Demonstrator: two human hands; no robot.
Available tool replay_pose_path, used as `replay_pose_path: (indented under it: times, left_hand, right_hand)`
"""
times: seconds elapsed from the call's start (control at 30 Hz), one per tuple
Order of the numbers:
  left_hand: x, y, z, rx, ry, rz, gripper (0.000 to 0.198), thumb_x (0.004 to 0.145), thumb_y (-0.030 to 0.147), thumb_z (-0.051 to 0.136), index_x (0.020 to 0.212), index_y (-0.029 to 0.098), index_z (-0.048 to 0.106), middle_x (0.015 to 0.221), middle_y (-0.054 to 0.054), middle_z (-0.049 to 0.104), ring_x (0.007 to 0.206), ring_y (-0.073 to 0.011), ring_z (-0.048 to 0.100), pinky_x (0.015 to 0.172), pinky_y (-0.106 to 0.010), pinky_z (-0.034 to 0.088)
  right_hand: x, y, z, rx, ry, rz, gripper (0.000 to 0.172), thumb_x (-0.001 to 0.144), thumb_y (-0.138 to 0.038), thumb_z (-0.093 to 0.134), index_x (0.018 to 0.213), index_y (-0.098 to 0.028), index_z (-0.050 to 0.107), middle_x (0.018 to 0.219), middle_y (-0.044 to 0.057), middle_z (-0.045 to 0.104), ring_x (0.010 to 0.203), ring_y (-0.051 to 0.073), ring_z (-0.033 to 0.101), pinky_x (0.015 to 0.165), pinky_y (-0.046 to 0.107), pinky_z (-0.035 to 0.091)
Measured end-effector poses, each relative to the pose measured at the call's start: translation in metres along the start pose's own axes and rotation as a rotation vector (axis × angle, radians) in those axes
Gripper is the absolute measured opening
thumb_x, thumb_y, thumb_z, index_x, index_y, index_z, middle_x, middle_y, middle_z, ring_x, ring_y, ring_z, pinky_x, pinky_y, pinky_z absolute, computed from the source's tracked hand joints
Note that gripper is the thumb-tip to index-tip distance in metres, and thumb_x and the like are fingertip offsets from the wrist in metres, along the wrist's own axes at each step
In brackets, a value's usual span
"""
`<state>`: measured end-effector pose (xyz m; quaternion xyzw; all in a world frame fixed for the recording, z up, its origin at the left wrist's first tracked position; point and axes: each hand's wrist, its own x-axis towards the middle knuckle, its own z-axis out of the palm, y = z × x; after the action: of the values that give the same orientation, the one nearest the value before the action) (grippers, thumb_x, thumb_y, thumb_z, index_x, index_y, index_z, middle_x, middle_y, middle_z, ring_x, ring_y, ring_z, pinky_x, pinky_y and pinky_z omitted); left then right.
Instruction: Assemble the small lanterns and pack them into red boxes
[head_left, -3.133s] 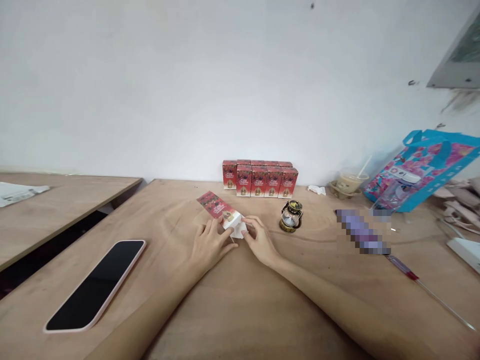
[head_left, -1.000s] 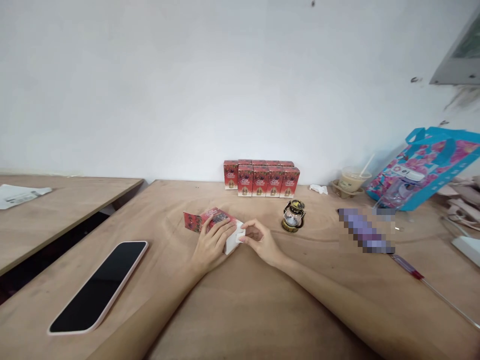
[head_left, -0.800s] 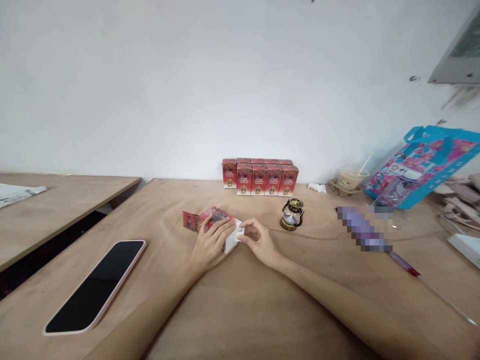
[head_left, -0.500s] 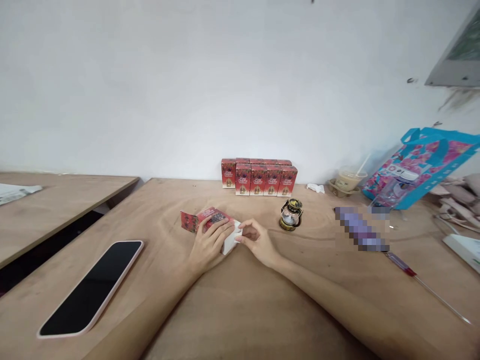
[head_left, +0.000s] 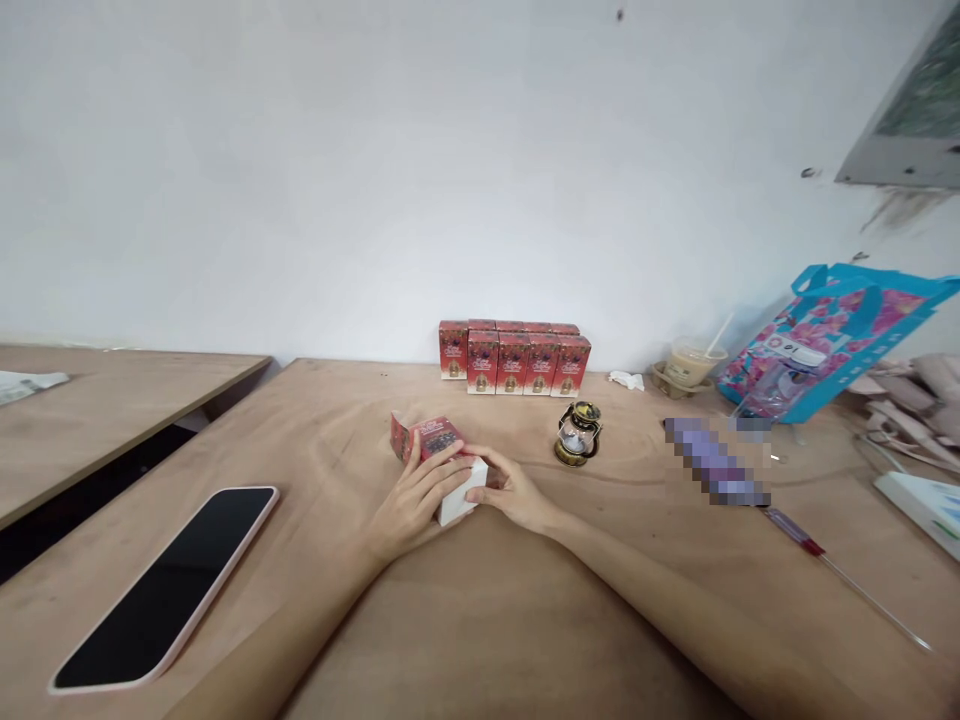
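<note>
A small red carton (head_left: 433, 440) with a white underside lies on its side on the wooden table (head_left: 480, 610), its far flap standing open. My left hand (head_left: 412, 495) lies over the carton with its fingers curled on the top. My right hand (head_left: 510, 490) grips the near white end with thumb and fingers. A small brass toy lantern (head_left: 577, 434) stands just to the right of my hands.
A row of several identical red cartons (head_left: 514, 357) lines the wall. A phone (head_left: 161, 588) lies face up at the left. A drink cup (head_left: 688, 362), a blue flowered bag (head_left: 832, 340), a red-tipped rod (head_left: 840, 575) and a second table (head_left: 97, 420) surround the spot.
The flat red carton has been folded up into a box shape and drawn nearer to me. Both hands stayed on it, now pressing at its white end.
</note>
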<state>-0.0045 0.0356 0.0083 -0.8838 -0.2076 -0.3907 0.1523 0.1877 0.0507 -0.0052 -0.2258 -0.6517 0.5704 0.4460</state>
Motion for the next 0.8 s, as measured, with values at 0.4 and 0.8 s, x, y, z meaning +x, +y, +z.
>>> replay_pose_path:
  times: [0.4,0.8]
  left_hand:
    - [0.002,0.003,0.01,-0.422,0.246,-0.73,0.049,0.082,0.04,0.056,0.124,0.024,0.036,0.13,-0.014,0.043,0.121,-0.0301,0.047,0.097,-0.053,0.042]
    - [0.01,0.003,0.01,-0.72,0.326,-1.002,0.076,0.067,0.035,0.072,0.127,0.03,0.027,0.119,-0.006,0.047,0.099,-0.018,0.058,0.079,-0.033,0.054]
  right_hand:
    - [-0.013,-0.013,0.013,-1.063,0.085,-0.555,0.032,0.084,-0.025,0.06,0.116,-0.026,0.061,0.146,0.012,0.024,0.134,0.029,0.033,0.105,0.048,0.039]
    - [-0.017,-0.015,0.019,-1.239,0.065,-0.617,0.029,0.082,-0.011,0.05,0.107,-0.018,0.062,0.129,0.015,0.045,0.128,0.028,0.039,0.1,0.045,0.045]
